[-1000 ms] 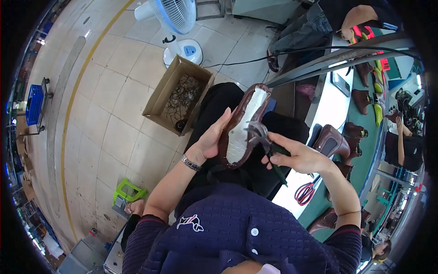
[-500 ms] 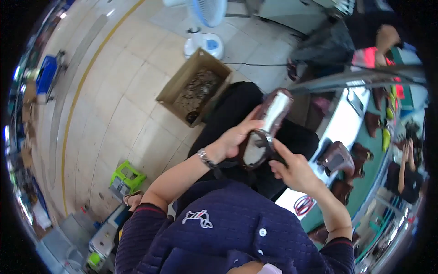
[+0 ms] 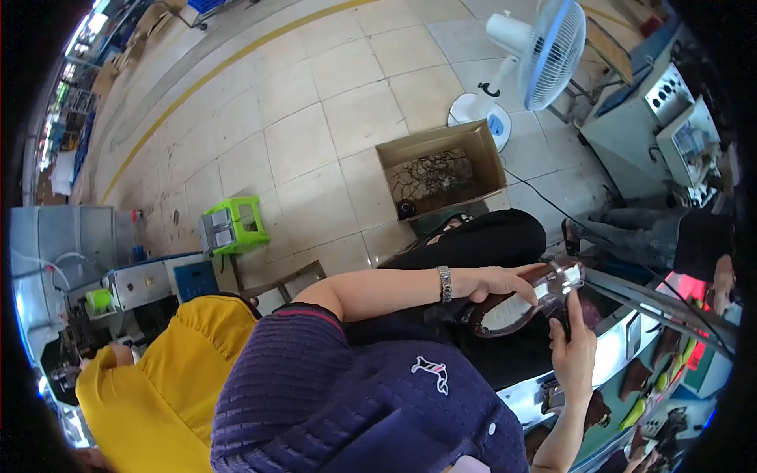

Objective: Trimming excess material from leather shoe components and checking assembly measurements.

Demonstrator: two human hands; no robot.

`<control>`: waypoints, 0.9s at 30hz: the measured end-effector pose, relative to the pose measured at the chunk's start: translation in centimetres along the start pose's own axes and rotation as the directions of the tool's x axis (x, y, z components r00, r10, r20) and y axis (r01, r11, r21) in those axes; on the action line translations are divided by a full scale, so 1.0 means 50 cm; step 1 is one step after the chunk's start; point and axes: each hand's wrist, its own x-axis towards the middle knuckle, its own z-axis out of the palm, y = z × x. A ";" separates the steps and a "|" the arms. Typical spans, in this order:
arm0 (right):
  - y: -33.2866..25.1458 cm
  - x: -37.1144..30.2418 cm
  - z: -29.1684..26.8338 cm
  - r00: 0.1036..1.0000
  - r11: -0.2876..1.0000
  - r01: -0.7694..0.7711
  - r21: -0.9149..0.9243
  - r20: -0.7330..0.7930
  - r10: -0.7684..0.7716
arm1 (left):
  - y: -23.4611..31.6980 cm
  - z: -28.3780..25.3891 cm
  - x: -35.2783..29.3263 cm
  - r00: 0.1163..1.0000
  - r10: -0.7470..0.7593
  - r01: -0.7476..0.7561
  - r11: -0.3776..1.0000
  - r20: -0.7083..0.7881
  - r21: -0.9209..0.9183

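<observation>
A brown shoe upper [image 3: 479,323], its whitish underside [image 3: 509,313] turned up, lies over my lap. My left hand [image 3: 498,281] is closed on its far side, with the fingers reaching over onto the underside. At its right end my right hand [image 3: 574,347] grips a dark-handled hand tool [image 3: 563,314]. The forefinger stretches along the tool towards the toe or heel; which end it is I cannot tell. Glare at that end hides the tool's head and whether it touches the shoe.
An open cardboard box [image 3: 497,175] with dark scraps stands on the floor beyond my knees, beside a fan [image 3: 544,59]. At right is a bench [image 3: 611,394] with several brown shoe uppers. A green stool [image 3: 251,222] and a person in yellow [image 3: 169,370] are at left.
My view has swung, so the box and fan appear farther right. The shoe upper and both hands now sit farther right, and the tool has moved from mid-underside to the right end.
</observation>
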 end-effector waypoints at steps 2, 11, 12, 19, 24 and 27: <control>-0.008 -0.022 0.016 0.977 0.968 0.065 0.241 -0.213 -0.012 | 0.007 0.012 -0.007 0.987 -0.128 0.142 0.978 0.098 -0.155; -0.035 0.015 0.007 0.967 0.975 0.219 -0.035 -0.123 -0.222 | -0.009 -0.020 -0.015 0.998 -0.045 0.051 0.983 0.039 -0.174; -0.040 0.010 0.002 0.956 0.978 0.210 0.005 -0.210 -0.204 | 0.002 -0.017 -0.008 0.997 -0.039 0.049 0.985 0.063 -0.166; 0.017 -0.031 0.008 0.992 0.999 0.013 -0.043 0.128 -0.007 | -0.052 -0.025 0.005 0.982 -0.025 0.094 0.922 0.186 -0.377; -0.020 -0.060 0.022 0.991 0.916 0.112 -0.386 0.108 -0.076 | -0.028 -0.004 -0.031 0.983 0.023 0.069 0.873 0.182 -0.483; -0.039 -0.038 0.055 0.980 0.854 0.193 -0.483 0.060 -0.188 | -0.068 -0.030 -0.042 0.997 0.034 -0.002 0.913 0.072 -0.409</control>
